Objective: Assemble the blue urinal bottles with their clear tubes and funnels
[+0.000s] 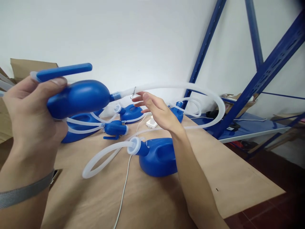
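Note:
A small blue bottle-shaped part [87,95] with a blue handle bar [65,71] is gripped in my left hand [35,98], raised above the table. From its tip a translucent hose [218,103] arches right and loops back behind my right hand. My right hand [154,109] has its fingers apart near the hose, by a thin wire tie [133,92]; whether they touch is unclear. Below, a large blue container [157,159] with a white-capped neck [134,146] lies partly behind my right forearm.
More blue containers stand behind, one at centre [132,113], others left and right. A second small blue part [115,128] lies among hoses. A white power adapter [152,123] and cable rest on the wooden table [226,178]. Blue shelving [250,79] rises at right.

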Motion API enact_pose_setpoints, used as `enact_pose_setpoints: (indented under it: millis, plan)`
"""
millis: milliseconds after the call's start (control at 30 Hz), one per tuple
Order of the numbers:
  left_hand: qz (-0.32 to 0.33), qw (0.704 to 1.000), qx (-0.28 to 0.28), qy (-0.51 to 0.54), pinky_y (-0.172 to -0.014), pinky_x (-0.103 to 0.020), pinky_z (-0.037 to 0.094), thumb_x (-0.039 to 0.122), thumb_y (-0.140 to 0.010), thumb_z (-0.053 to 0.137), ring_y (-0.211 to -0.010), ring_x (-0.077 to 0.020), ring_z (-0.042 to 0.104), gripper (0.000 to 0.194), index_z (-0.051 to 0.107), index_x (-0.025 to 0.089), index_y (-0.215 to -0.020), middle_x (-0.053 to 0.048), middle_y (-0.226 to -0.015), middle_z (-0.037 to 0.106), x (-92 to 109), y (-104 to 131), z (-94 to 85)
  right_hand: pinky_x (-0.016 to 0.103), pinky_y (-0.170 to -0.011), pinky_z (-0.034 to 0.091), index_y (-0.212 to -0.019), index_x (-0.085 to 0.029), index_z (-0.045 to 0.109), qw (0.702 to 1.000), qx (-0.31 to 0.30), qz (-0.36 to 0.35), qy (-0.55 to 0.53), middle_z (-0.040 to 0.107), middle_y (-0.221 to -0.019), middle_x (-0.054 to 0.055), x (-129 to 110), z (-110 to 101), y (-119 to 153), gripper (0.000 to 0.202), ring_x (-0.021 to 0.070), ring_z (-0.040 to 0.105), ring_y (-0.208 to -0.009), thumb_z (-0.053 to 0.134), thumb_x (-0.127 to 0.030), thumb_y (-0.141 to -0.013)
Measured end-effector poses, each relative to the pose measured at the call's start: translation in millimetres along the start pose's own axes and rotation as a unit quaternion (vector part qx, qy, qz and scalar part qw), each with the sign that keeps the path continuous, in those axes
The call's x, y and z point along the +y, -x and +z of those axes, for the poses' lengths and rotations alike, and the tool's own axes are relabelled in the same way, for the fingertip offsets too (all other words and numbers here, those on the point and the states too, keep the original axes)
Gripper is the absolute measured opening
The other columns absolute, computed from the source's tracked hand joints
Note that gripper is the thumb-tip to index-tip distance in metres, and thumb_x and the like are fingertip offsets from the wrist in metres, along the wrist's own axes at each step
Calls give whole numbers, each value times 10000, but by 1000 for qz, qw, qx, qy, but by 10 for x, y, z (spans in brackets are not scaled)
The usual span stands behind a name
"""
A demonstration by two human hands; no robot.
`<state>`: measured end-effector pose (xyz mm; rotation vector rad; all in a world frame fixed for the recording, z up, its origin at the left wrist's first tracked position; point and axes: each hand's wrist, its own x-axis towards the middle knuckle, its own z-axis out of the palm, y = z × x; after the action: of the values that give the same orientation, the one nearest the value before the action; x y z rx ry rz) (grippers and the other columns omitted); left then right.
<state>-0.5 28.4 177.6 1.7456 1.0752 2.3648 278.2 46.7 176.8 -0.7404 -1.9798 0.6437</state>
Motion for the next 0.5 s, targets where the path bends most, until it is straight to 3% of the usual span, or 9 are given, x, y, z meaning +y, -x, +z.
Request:
enact_pose_setpoints:
  millis: [133, 233, 333, 500]
  plan:
    - [-69, 997, 38, 11, -680, -305, 520, 345, -742, 763, -691, -122, 551, 190, 730, 173, -817, 19, -775, 550, 292, 124, 147, 287, -789, 586, -1032, -165, 734, 992, 23, 49, -115, 784, -1084, 120, 1, 166, -75, 688, 208, 745, -975, 432, -782, -1000]
    - [-84, 994, 62, -16, -610, -244, 400, 267, -696, 770, -661, -111, 471, 133, 683, 181, -747, 32, -709, 526, 441, 159, 217, 253, -691, 566, -903, -165, 703, 986, 25, 70, -147, 775, -923, 90, -33, 197, -64, 655, 173, 736, -819, 489, -779, -980]
    - [-81, 994, 74, -22, -615, -246, 381, 244, -658, 781, -631, -112, 469, 142, 667, 191, -725, 48, -659, 514, 484, 152, 230, 229, -644, 549, -917, -167, 693, 986, 4, 69, -151, 764, -908, 70, -23, 165, -46, 574, 149, 722, -775, 537, -713, -998]
    - [-93, 992, 74, 33, -598, -271, 387, 245, -623, 784, -594, -111, 448, 152, 664, 192, -700, 44, -648, 541, 474, 136, 197, 207, -644, 564, -1087, -167, 705, 985, -21, 50, -165, 772, -1089, 81, -3, 112, -34, 397, 134, 738, -830, 522, -518, -1075]
